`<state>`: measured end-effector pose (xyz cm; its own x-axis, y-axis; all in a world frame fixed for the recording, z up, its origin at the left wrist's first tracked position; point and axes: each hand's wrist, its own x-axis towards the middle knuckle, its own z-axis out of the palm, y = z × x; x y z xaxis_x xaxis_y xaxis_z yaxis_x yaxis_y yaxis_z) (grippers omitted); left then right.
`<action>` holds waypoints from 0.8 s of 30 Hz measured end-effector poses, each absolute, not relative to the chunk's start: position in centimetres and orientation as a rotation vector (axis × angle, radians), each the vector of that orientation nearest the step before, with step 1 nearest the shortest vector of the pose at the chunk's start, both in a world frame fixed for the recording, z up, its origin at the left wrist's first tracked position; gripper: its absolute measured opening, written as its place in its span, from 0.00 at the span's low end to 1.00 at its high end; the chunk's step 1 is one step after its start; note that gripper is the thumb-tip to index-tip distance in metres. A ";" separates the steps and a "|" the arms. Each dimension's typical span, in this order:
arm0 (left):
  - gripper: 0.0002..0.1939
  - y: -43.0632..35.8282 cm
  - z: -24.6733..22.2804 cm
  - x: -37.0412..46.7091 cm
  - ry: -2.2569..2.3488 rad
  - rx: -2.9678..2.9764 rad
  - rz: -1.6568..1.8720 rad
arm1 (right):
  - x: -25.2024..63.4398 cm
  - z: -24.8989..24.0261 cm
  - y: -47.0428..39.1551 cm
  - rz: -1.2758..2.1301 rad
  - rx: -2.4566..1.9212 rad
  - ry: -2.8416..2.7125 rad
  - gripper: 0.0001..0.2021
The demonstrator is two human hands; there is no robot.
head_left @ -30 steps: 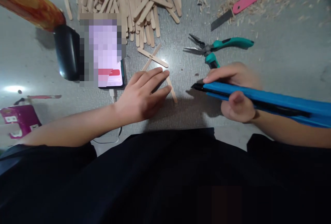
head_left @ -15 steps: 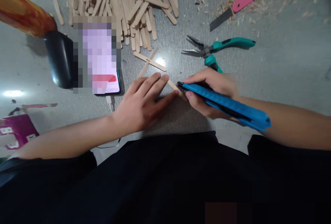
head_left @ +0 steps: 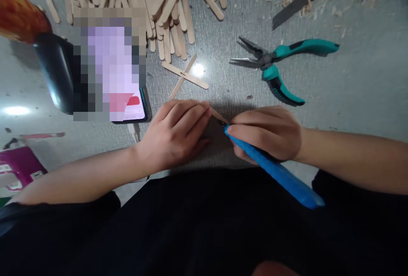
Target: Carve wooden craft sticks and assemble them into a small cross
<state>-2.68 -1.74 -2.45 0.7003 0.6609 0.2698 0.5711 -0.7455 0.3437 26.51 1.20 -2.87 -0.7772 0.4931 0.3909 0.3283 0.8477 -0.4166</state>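
Observation:
My left hand (head_left: 183, 133) is closed on one end of a wooden craft stick (head_left: 218, 113), its fingertips pinching it. The stick's other end reaches my right hand (head_left: 269, 133). Wrapped in the right fingers is a blue utility knife (head_left: 280, 174), its handle slanting down toward my body and its dark tip beside the stick. How far the blade is out cannot be made out. Just beyond my left hand, two craft sticks (head_left: 185, 75) lie crossed on the grey table (head_left: 219, 152).
A heap of craft sticks (head_left: 172, 8) lies at the back. Open green-handled pliers (head_left: 267, 59) rest to the right, with a pink-handled blade (head_left: 293, 10) among wood shavings behind them. A phone (head_left: 135, 108) on a cable and a dark rounded object (head_left: 55, 72) are at left.
The stick has been lifted and tilted. My right hand has come nearer my body and turned the knife steeper, and my left fingers have curled in. The view has shifted slightly.

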 end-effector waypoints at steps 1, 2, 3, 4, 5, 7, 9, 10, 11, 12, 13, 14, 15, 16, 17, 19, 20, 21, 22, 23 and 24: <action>0.30 -1.7 -2.5 -2.7 0.987 2.681 0.568 | 26.6 -2.9 1.2 0.446 -0.584 -2.540 0.10; 0.29 -1.6 -2.5 -2.7 0.988 2.688 0.575 | 26.6 -3.0 1.2 0.450 -0.576 -2.547 0.09; 0.28 -1.5 -2.5 -2.7 0.987 2.696 0.581 | 26.6 -3.0 1.2 0.455 -0.573 -2.551 0.07; 0.27 -1.5 -2.5 -2.7 0.984 2.702 0.583 | 26.6 -3.1 1.2 0.457 -0.573 -2.551 0.06; 0.26 -1.4 -2.5 -2.7 0.976 2.708 0.583 | 26.6 -3.2 1.1 0.454 -0.578 -2.540 0.06; 0.24 -1.3 -2.4 -2.7 0.959 2.712 0.592 | 26.5 -3.2 1.0 0.444 -0.581 -2.502 0.06; 0.22 -1.2 -2.3 -2.7 0.947 2.717 0.611 | 26.4 -3.2 0.9 0.460 -0.578 -2.483 0.05; 0.22 -1.2 -2.3 -2.7 0.944 2.723 0.615 | 26.4 -3.2 0.9 0.469 -0.589 -2.485 0.05; 0.22 -1.1 -2.3 -2.7 0.942 2.731 0.615 | 26.4 -3.2 0.9 0.469 -0.594 -2.494 0.06; 0.22 -1.1 -2.2 -2.7 0.943 2.737 0.610 | 26.4 -3.2 0.8 0.458 -0.588 -2.504 0.07; 0.22 -1.1 -2.3 -2.7 0.946 2.744 0.604 | 26.4 -3.2 0.8 0.438 -0.577 -2.509 0.09; 0.21 -1.1 -2.3 -2.7 0.952 2.748 0.599 | 26.4 -3.2 0.8 0.412 -0.561 -2.511 0.10; 0.21 -1.2 -2.3 -2.8 0.958 2.748 0.596 | 26.4 -3.2 0.8 0.392 -0.547 -2.516 0.11; 0.20 -1.2 -2.3 -2.8 0.961 2.749 0.596 | 26.4 -3.3 0.7 0.384 -0.546 -2.527 0.10; 0.20 -1.2 -2.4 -2.8 0.962 2.748 0.598 | 26.3 -3.3 0.7 0.389 -0.558 -2.540 0.09; 0.20 -1.1 -2.4 -2.8 0.956 2.744 0.604 | 26.3 -3.3 0.7 0.406 -0.580 -2.550 0.07; 0.20 -1.1 -2.5 -2.8 0.953 2.742 0.606 | 26.2 -3.3 0.7 0.411 -0.577 -2.543 0.06; 0.20 -1.1 -2.5 -2.9 0.949 2.743 0.607 | 26.2 -3.4 0.7 0.413 -0.572 -2.531 0.06; 0.21 -1.1 -2.5 -2.9 0.948 2.743 0.607 | 26.2 -3.4 0.7 0.413 -0.563 -2.518 0.05; 0.21 -1.2 -2.5 -2.9 0.947 2.743 0.605 | 26.1 -3.4 0.7 0.415 -0.557 -2.509 0.05; 0.21 -1.2 -2.6 -2.9 0.948 2.739 0.603 | 26.1 -3.4 0.7 0.418 -0.559 -2.502 0.05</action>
